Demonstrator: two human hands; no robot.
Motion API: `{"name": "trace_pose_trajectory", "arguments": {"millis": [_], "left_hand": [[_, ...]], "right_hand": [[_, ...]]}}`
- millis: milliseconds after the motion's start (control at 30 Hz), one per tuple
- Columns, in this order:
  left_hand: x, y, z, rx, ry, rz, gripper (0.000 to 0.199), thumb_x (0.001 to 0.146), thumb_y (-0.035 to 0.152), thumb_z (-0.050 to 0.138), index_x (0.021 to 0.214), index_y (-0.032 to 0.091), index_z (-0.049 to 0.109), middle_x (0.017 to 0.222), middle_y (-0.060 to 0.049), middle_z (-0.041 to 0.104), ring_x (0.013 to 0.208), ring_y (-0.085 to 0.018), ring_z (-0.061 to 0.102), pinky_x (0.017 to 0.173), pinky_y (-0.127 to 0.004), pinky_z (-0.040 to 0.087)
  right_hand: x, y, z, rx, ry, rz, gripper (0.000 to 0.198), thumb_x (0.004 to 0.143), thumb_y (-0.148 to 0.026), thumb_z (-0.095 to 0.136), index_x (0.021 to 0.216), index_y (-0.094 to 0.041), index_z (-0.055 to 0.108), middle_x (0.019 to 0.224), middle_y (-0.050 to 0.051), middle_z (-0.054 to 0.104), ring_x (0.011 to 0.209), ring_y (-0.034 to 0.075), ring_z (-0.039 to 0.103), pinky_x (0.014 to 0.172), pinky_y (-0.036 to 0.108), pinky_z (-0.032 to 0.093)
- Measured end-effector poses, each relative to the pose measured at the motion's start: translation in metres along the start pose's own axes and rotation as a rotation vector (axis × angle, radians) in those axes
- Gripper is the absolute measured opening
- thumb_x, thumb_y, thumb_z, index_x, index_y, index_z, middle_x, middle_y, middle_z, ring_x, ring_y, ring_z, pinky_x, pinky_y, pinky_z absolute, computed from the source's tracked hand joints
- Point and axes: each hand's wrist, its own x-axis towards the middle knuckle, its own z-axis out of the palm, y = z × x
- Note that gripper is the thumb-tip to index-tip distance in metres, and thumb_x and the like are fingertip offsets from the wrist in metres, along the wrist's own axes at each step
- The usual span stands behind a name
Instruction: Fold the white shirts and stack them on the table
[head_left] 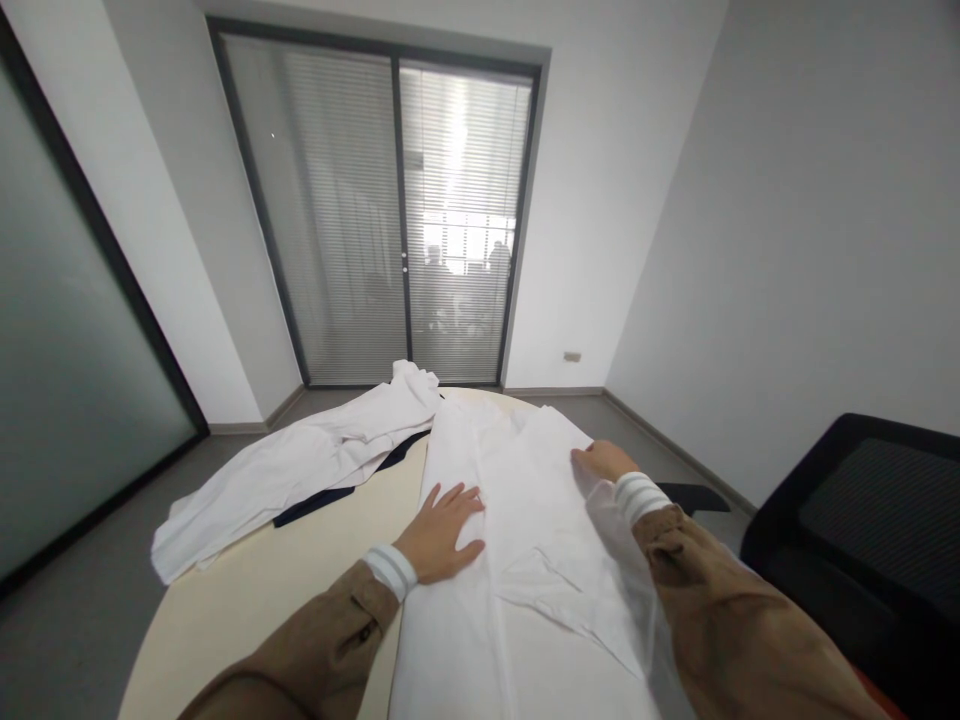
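Observation:
A long white garment (540,510), coat-like in its length, lies spread over the right side of the table, with creases and a folded flap near its middle. My left hand (442,535) rests on its left part, fingers spread and palm down. At the garment's right edge my right hand (606,461) is closed, its fingers pinching the cloth. Below that hand the fabric hangs loosely over the table's side. The garment's lower end runs out of view.
Another white garment (300,465) lies bunched at the table's left, with dark cloth (315,505) under its edge. The pale round-edged table (300,590) shows between the garments. A black mesh chair (862,530) stands at the right. Glass panels with blinds (330,220) are behind.

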Motion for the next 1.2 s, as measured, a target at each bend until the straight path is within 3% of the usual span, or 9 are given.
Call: {"name": "trace_pose_trajectory", "arguments": {"millis": [100,200,433,667,933,1200], "left_hand": [[0.0,0.0,0.0,0.004,-0.001,0.001,0.052,0.09,0.041,0.055,0.138,0.025,0.047,0.159,-0.008,0.036,0.15,-0.03,0.022,0.121,-0.059,0.011],[0.0,0.001,0.0,0.001,-0.004,-0.002,0.051,0.09,0.041,0.055,0.138,0.025,0.047,0.159,-0.008,0.036,0.15,-0.03,0.022,0.121,-0.059,0.012],[0.001,0.0,0.001,-0.008,-0.009,-0.006,0.051,0.091,0.041,0.055,0.138,0.025,0.046,0.158,-0.007,0.036,0.149,-0.03,0.023,0.121,-0.059,0.011],[0.002,0.003,-0.001,-0.004,-0.019,-0.015,0.051,0.09,0.04,0.055,0.138,0.025,0.046,0.159,-0.006,0.035,0.15,-0.03,0.023,0.121,-0.06,0.011],[0.001,0.001,-0.002,0.01,-0.036,-0.014,0.051,0.09,0.04,0.054,0.139,0.026,0.046,0.16,-0.006,0.034,0.15,-0.03,0.022,0.121,-0.059,0.012],[0.004,0.003,-0.005,0.025,-0.059,-0.008,0.047,0.096,0.042,0.048,0.141,0.027,0.045,0.161,-0.005,0.031,0.151,-0.028,0.02,0.122,-0.057,0.012]], "right_hand": [[0.001,0.006,-0.001,0.016,-0.103,-0.03,0.033,0.084,-0.042,0.059,0.087,-0.013,0.075,0.094,0.018,0.074,0.09,0.029,0.07,0.075,0.033,0.05],[-0.002,-0.001,-0.003,0.018,-0.127,-0.062,0.029,0.085,-0.036,0.058,0.088,-0.013,0.075,0.097,0.018,0.075,0.094,0.029,0.07,0.077,0.032,0.049],[-0.019,-0.04,-0.014,0.0,-0.075,-0.123,0.039,0.086,-0.031,0.055,0.12,-0.013,0.066,0.121,0.021,0.067,0.111,0.032,0.064,0.088,0.039,0.049],[-0.05,-0.089,-0.025,-0.025,-0.073,-0.247,0.046,0.087,-0.027,0.054,0.13,-0.012,0.054,0.12,0.023,0.065,0.111,0.035,0.064,0.088,0.042,0.048],[-0.07,-0.138,-0.001,-0.054,-0.158,-0.333,0.037,0.089,-0.017,0.053,0.125,-0.008,0.052,0.118,0.025,0.066,0.11,0.033,0.065,0.086,0.038,0.047],[-0.093,-0.151,0.019,-0.066,-0.259,-0.395,0.037,0.09,-0.017,0.053,0.126,-0.008,0.05,0.122,0.025,0.064,0.112,0.032,0.065,0.086,0.036,0.047]]}}
